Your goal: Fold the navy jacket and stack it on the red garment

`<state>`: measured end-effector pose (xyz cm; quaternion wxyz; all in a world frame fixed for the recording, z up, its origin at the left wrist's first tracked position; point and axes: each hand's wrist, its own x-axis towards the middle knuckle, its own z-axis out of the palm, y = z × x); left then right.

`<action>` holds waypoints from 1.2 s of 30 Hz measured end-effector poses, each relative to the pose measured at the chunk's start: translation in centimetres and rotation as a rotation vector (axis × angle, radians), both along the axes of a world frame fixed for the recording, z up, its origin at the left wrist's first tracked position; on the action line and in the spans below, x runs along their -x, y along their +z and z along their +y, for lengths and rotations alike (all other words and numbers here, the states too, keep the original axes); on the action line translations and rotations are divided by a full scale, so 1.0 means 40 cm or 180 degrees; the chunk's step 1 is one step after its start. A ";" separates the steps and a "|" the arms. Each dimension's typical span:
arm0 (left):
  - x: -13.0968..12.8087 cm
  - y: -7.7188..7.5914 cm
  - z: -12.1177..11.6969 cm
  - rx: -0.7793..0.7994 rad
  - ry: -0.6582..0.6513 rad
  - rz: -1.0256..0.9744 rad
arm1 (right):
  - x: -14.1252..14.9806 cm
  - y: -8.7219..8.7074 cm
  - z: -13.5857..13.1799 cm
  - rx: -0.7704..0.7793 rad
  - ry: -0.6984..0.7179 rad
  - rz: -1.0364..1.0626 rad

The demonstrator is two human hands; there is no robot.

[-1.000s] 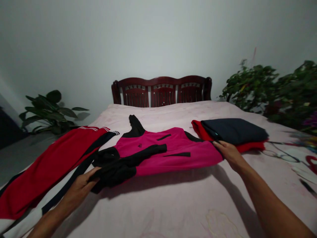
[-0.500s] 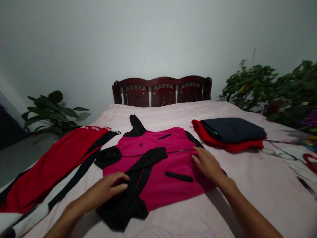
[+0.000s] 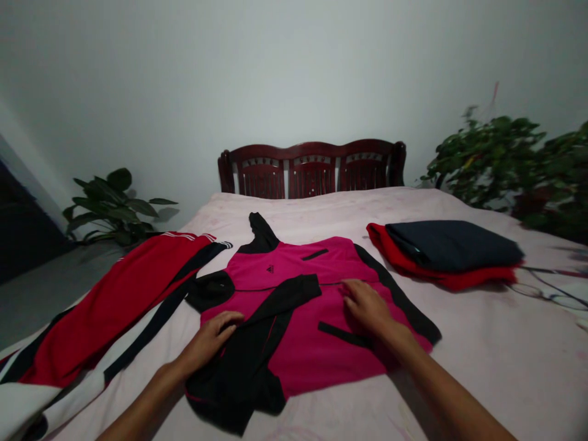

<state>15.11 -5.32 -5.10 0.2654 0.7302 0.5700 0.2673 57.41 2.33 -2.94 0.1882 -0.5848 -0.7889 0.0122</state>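
Observation:
A pink and black zip-up jacket (image 3: 303,352) lies front up on the bed, its collar toward the left. One black sleeve (image 3: 280,300) is folded across the front; the other sleeve (image 3: 260,228) points away toward the headboard. My left hand (image 3: 214,335) rests at the shoulder of the folded sleeve, thumb and fingers apart. Over the jacket's front, by the zip line and just beyond the sleeve's cuff, is my right hand (image 3: 367,306). Its fingers are bent slightly, with a gap to the thumb, and nothing shows between them.
Red, white and navy striped clothing (image 3: 114,300) lies spread at the left. A folded dark garment (image 3: 452,245) sits on a folded red one (image 3: 441,278) at the right, with glasses (image 3: 546,294) beside them. Behind stand a wooden headboard (image 3: 312,171) and plants (image 3: 491,159).
My right hand has moved left from the jacket's lower edge to nearer the cuff. My left hand has settled onto the shoulder of the folded sleeve. The view has turned slightly left.

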 end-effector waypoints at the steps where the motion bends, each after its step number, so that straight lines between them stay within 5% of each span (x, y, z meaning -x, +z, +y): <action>1: 0.002 0.001 -0.001 -0.0050 0.0013 -0.0046 | 0.034 0.004 0.014 -0.0042 0.0113 0.0092; 8: 0.034 -0.009 0.004 -0.0592 -0.0059 0.0692 | 0.208 -0.004 0.083 0.0322 0.0745 0.0140; 11: 0.061 0.010 0.033 -0.0957 -0.0031 0.1235 | 0.208 0.008 0.083 0.0314 0.0849 0.0207; 15: 0.080 0.027 0.069 -0.1107 0.0549 0.1710 | 0.146 0.059 0.067 -0.0169 0.1022 0.0737; 17: 0.085 0.022 0.071 -0.0859 0.0823 0.1840 | 0.083 0.083 0.068 -0.0635 0.0749 0.1079; 20: 0.093 0.001 0.063 -0.0643 0.1194 0.1884 | -0.040 0.082 0.089 -0.1081 -0.0377 0.1379; 23: 0.101 -0.027 0.061 -0.0699 0.1560 0.1832 | -0.150 0.016 0.112 -0.0551 -0.1303 0.1206; 29: 0.124 -0.076 0.074 -0.0865 0.1653 0.1476 | -0.202 -0.118 0.087 -0.0228 -0.1319 0.0943; 36: 0.158 -0.105 0.081 -0.1102 0.1551 0.1000 | -0.190 -0.105 0.066 -0.0209 -0.1425 0.1287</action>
